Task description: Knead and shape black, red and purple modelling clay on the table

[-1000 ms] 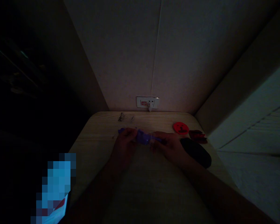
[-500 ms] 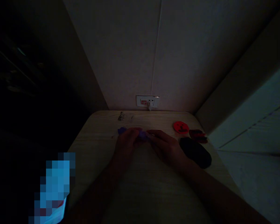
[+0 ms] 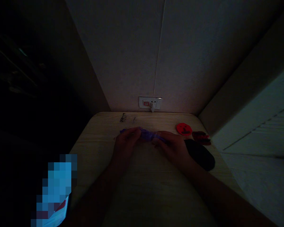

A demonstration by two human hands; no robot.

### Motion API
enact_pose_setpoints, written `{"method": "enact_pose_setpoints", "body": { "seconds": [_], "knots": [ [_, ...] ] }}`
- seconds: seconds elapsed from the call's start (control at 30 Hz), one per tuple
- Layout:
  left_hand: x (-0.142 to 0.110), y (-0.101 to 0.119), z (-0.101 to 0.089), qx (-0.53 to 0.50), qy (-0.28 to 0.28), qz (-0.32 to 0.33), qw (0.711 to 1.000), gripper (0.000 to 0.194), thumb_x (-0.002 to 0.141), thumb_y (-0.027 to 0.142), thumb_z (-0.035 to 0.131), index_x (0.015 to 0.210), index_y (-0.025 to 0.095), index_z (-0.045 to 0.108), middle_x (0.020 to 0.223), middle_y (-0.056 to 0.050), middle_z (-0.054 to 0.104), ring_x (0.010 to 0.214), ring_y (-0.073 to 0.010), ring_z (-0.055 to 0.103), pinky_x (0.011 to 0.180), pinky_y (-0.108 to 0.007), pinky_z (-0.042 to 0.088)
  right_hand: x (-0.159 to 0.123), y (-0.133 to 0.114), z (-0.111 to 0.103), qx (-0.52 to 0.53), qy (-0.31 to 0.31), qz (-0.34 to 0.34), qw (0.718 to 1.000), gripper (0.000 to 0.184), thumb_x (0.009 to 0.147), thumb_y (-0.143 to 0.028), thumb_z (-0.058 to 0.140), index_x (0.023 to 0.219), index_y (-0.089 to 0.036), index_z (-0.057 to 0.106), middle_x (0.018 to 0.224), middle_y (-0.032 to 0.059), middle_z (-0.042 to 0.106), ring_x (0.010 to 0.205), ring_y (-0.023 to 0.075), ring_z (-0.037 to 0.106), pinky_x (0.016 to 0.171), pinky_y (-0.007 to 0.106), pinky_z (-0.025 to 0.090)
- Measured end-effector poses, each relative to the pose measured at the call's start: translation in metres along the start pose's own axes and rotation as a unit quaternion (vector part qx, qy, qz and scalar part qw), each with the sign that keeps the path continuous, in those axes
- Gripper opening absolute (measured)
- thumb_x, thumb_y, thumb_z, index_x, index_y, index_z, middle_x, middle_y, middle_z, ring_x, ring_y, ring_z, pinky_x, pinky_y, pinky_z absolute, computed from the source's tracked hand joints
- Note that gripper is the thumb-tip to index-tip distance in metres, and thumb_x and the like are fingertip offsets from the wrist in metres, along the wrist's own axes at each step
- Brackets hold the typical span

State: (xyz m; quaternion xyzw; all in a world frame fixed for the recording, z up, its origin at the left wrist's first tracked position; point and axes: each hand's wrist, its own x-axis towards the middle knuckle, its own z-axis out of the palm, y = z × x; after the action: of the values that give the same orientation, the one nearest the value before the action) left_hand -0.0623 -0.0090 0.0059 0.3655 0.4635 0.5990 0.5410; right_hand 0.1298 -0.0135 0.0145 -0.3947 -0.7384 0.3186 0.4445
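Observation:
A purple piece (image 3: 146, 135), which looks like modelling clay in a shiny clear wrapper, stretches between my hands low over the wooden table. My left hand (image 3: 126, 140) pinches its left part with thumb and fingers, and a bit of purple sticks out beyond that hand. On the other end, my right hand (image 3: 171, 143) has its fingers closed on the wrapper. To the right of that hand lies a flat red disc (image 3: 184, 129) with dark marks like a face. Dim light hides the fine detail.
Beside the disc are a dark red piece with black strips (image 3: 201, 138) and a black oval (image 3: 200, 155). Dark smudges (image 3: 123, 117) mark the table's (image 3: 97, 142) back left. A wall socket (image 3: 150, 103) holds a plug. A lit, blurred-out screen (image 3: 58, 186) glows at lower left.
My right hand has shifted slightly right, with its fingers more curled. More of the purple piece and its shiny wrapper now shows between the hands.

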Motion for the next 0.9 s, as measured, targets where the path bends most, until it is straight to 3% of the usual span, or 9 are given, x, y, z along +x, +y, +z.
{"method": "enact_pose_setpoints", "body": {
  "seconds": [0.13, 0.2, 0.37, 0.5, 0.6, 0.7, 0.9],
  "knots": [
    [0.004, -0.001, -0.006, 0.076, 0.018, 0.038, 0.996, 0.023, 0.073, 0.037, 0.083, 0.084, 0.018, 0.079, 0.074, -0.002, 0.071, 0.07, -0.0137, 0.063, 0.068, -0.024, 0.05, 0.003, 0.004, -0.003, 0.056, -0.009, 0.0, 0.998, 0.017, 0.094, -0.03, 0.067, 0.106, -0.025, 0.078, 0.118, 0.0095, 0.072, 0.104, 0.023, 0.07, 0.088, 0.036, 0.057],
    [0.004, 0.0, -0.007, 0.086, 0.023, 0.049, 0.995, 0.02, 0.072, 0.035, 0.084, 0.08, 0.018, 0.078, 0.07, -0.001, 0.069, 0.068, -0.0126, 0.06, 0.067, -0.023, 0.048, 0.004, 0.004, -0.005, 0.063, -0.02, 0.0, 0.998, 0.017, 0.094, -0.029, 0.066, 0.106, -0.025, 0.078, 0.122, 0.0097, 0.07, 0.109, 0.0233, 0.068, 0.092, 0.038, 0.055],
    [0.004, 0.003, -0.001, -0.031, 0.04, -0.006, 0.999, 0.021, 0.064, 0.029, 0.086, 0.076, 0.016, 0.075, 0.073, -0.001, 0.068, 0.067, -0.0119, 0.059, 0.063, -0.023, 0.046, 0.005, 0.002, -0.004, 0.106, -0.023, 0.023, 0.994, 0.016, 0.093, -0.032, 0.068, 0.101, -0.024, 0.079, 0.121, 0.0102, 0.07, 0.108, 0.0233, 0.068, 0.091, 0.038, 0.056],
    [0.002, 0.009, 0.004, -0.084, 0.011, -0.037, 0.996, 0.022, 0.065, 0.033, 0.082, 0.072, 0.016, 0.069, 0.067, 0.0, 0.064, 0.059, -0.0123, 0.057, 0.053, -0.024, 0.046, 0.006, 0.0, -0.005, 0.107, -0.03, 0.024, 0.994, 0.019, 0.093, -0.035, 0.068, 0.104, -0.024, 0.079, 0.116, 0.0104, 0.071, 0.105, 0.0233, 0.068, 0.09, 0.038, 0.056],
    [0.003, 0.014, 0.0, -0.002, -0.022, -0.006, 1.0, 0.021, 0.071, 0.036, 0.078, 0.079, 0.017, 0.072, 0.062, 0.001, 0.063, 0.051, -0.0117, 0.054, 0.048, -0.023, 0.044, 0.007, -0.002, -0.009, 0.089, -0.06, -0.005, 0.994, 0.02, 0.094, -0.033, 0.067, 0.106, -0.023, 0.078, 0.114, 0.0107, 0.072, 0.105, 0.0231, 0.068, 0.091, 0.039, 0.055],
    [0.004, 0.017, -0.006, 0.093, -0.047, 0.031, 0.994, 0.016, 0.073, 0.032, 0.078, 0.071, 0.017, 0.072, 0.059, 0.0, 0.065, 0.051, -0.0115, 0.056, 0.052, -0.023, 0.046, 0.008, -0.002, -0.013, 0.076, -0.077, -0.025, 0.994, 0.019, 0.094, -0.031, 0.066, 0.107, -0.023, 0.078, 0.113, 0.0105, 0.072, 0.104, 0.0224, 0.068, 0.09, 0.038, 0.055],
    [0.007, 0.021, -0.017, 0.157, -0.085, 0.057, 0.982, 0.015, 0.073, 0.031, 0.08, 0.07, 0.019, 0.073, 0.058, -0.002, 0.068, 0.054, -0.0161, 0.063, 0.057, -0.025, 0.051, 0.01, 0.001, -0.017, 0.043, -0.08, -0.036, 0.995, 0.019, 0.095, -0.032, 0.065, 0.107, -0.023, 0.078, 0.113, 0.0108, 0.072, 0.104, 0.0234, 0.068, 0.091, 0.04, 0.055]
  ]
}}
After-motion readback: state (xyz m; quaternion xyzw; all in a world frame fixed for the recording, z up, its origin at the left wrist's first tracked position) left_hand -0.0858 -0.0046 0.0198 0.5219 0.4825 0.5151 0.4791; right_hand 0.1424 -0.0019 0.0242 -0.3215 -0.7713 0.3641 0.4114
